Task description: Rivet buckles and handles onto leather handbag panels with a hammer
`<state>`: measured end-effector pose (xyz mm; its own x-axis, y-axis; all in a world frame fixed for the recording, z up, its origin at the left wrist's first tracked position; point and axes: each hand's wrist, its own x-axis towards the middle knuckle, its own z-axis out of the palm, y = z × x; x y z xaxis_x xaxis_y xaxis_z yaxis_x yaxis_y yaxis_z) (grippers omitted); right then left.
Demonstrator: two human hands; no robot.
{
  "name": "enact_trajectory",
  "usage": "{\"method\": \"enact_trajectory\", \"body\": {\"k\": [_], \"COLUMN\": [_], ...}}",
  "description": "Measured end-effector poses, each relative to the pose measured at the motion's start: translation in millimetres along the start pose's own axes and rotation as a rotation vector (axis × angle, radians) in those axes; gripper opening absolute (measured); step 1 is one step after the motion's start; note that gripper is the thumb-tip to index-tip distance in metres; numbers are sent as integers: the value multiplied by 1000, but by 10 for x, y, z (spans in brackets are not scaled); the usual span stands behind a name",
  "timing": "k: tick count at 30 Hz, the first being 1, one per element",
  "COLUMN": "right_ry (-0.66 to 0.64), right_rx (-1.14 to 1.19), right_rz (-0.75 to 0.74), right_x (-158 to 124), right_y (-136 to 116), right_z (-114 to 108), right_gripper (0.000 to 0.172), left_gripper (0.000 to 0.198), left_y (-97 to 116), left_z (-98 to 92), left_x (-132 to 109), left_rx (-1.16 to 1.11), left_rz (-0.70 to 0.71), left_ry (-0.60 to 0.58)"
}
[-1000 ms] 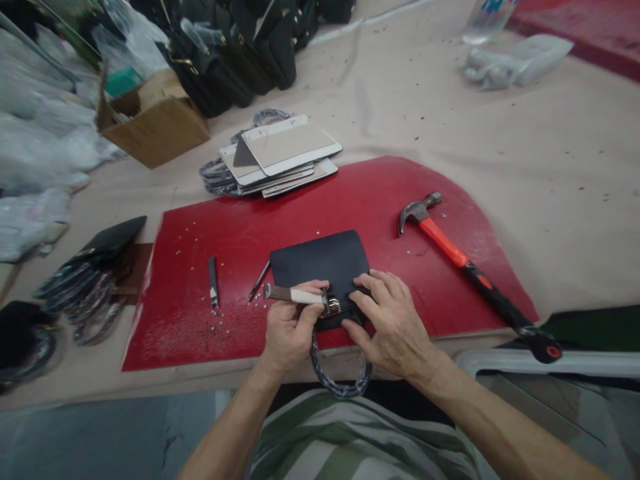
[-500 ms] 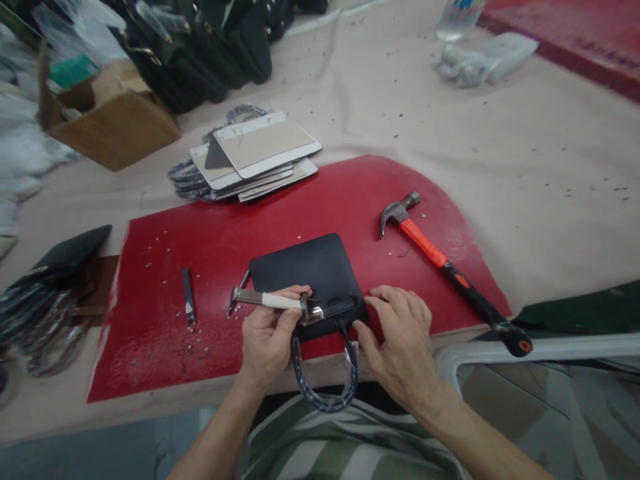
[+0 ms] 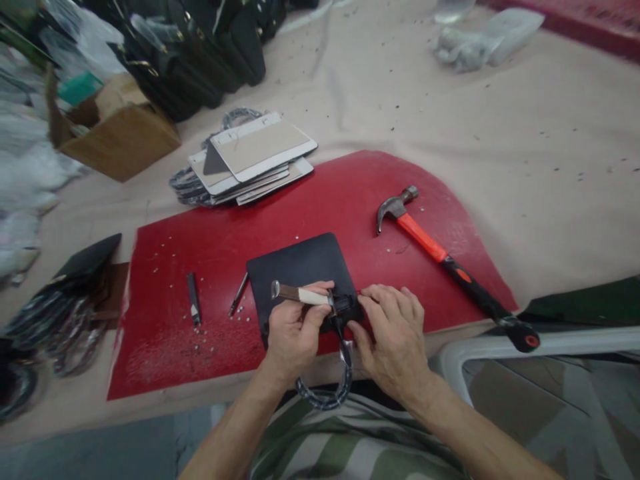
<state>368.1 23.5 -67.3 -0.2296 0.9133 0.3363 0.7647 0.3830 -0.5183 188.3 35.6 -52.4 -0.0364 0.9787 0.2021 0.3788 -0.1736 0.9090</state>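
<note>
A black bag panel (image 3: pixel 300 260) lies on the red mat with its plastic-wrapped handle (image 3: pixel 325 403) hanging toward me over the table edge. My left hand (image 3: pixel 295 337) pinches a short strap (image 3: pixel 310 297), brown and white with a shiny metal end, over the panel's near part. The strap's inner end meets a dark fitting (image 3: pixel 344 303) on the panel. My right hand (image 3: pixel 393 333) has its bent fingertips and thumb at the panel's right edge, beside the fitting; the exact grip there is partly hidden.
A claw hammer (image 3: pixel 425 240) lies on the mat (image 3: pixel 165 293) at right. Left of the panel are a metal punch (image 3: pixel 193 298), a thin metal rod (image 3: pixel 239 294) and scattered bits. Stacked panels (image 3: pixel 265 147), a cardboard box (image 3: pixel 120 140) and black bags (image 3: pixel 195 60) stand behind.
My left hand has moved right with the strap, toward the fitting. The shiny plate seen on the panel before is now covered. My right hand stays at the panel's edge.
</note>
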Motion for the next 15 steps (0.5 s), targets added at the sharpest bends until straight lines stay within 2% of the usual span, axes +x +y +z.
{"method": "enact_trajectory", "body": {"k": [15], "right_ry": [-20], "right_rx": [-21], "right_rz": [2], "right_x": [-9], "right_y": [15], "right_z": [5], "right_gripper": [26], "left_gripper": [12], "left_y": [17], "left_z": [20], "left_x": [25], "left_rx": [67], "left_rz": [35], "left_ry": [-9]}}
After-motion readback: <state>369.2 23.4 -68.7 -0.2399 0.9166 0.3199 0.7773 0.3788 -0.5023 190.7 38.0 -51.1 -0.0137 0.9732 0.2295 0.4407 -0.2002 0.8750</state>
